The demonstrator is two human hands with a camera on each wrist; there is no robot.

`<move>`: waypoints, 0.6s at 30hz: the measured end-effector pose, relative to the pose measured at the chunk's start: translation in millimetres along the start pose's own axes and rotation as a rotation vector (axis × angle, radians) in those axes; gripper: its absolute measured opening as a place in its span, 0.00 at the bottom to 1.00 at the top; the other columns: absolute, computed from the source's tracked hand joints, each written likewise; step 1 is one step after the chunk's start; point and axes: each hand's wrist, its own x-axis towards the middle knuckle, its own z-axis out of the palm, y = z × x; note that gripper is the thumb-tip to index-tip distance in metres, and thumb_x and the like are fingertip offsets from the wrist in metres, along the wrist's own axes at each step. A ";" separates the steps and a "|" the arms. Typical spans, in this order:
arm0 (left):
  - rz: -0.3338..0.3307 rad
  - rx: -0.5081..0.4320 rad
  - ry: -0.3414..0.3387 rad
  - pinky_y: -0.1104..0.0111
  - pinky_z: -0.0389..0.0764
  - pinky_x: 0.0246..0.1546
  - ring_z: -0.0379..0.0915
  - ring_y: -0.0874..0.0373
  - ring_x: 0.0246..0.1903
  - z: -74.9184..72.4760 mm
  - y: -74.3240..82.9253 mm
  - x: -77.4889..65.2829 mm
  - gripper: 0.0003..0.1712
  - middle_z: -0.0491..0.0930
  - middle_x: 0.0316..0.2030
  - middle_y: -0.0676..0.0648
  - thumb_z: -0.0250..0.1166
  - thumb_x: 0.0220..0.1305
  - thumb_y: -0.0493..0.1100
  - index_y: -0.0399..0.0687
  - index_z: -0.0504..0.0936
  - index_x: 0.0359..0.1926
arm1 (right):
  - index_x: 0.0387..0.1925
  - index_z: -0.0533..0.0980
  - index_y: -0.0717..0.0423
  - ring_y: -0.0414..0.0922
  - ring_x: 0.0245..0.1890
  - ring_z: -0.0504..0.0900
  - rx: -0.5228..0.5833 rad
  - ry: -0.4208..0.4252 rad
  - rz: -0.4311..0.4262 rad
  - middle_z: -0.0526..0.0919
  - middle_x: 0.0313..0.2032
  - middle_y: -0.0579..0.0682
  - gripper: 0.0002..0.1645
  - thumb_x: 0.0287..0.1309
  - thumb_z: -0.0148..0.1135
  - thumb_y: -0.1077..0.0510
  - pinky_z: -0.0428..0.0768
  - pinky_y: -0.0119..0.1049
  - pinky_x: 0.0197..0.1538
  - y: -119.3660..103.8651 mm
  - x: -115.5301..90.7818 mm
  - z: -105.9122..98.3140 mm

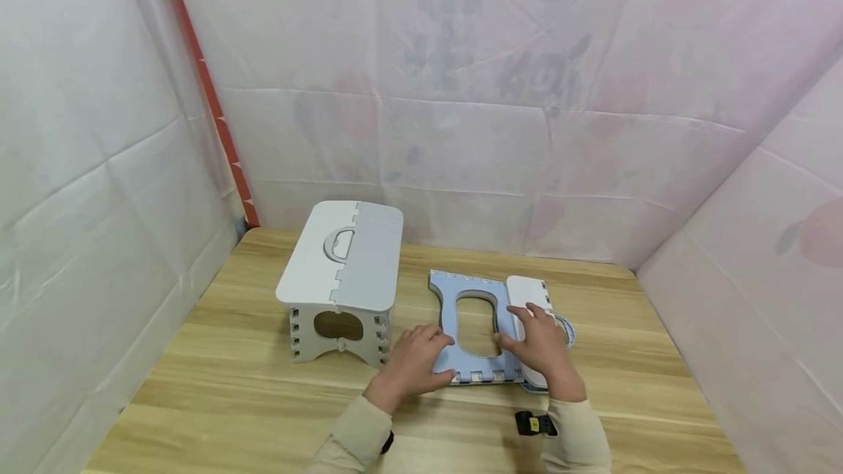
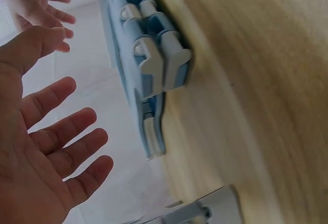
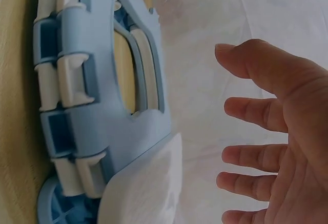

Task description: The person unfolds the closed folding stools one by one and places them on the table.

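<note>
A folding step stool (image 1: pixel 448 306) in blue and white lies folded flat on the wooden table, a blue frame around an oval opening. Along its right side is a white panel (image 1: pixel 527 288), with a blue loop handle (image 1: pixel 569 331) jutting out. Over the stool's near left corner is my left hand (image 1: pixel 413 363), fingers spread; the left wrist view shows it apart from the hinged edge (image 2: pixel 148 44). My right hand (image 1: pixel 543 341) is above the white panel, fingers loosely extended. Seen from the right wrist, a gap separates that hand (image 3: pixel 292 131) from the blue frame (image 3: pixel 97 24). Neither holds anything.
To the left an unfolded white and grey step stool (image 1: pixel 316 258) stands upright on the wooden table (image 1: pixel 230 393). A black strap with a yellow mark (image 1: pixel 535 423) shows by the right sleeve. Pale printed sheets (image 1: pixel 461 137) hang behind and at both sides.
</note>
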 end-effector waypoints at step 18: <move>-0.067 -0.077 -0.033 0.67 0.72 0.35 0.71 0.58 0.38 25.6 -4.6 2.6 0.24 0.74 0.40 0.52 0.68 0.51 0.56 0.50 0.80 0.47 | 0.54 0.71 0.69 0.73 0.53 0.64 0.054 -0.058 0.165 0.67 0.54 0.76 0.31 0.51 0.65 0.55 0.67 0.67 0.44 36.8 -15.3 2.7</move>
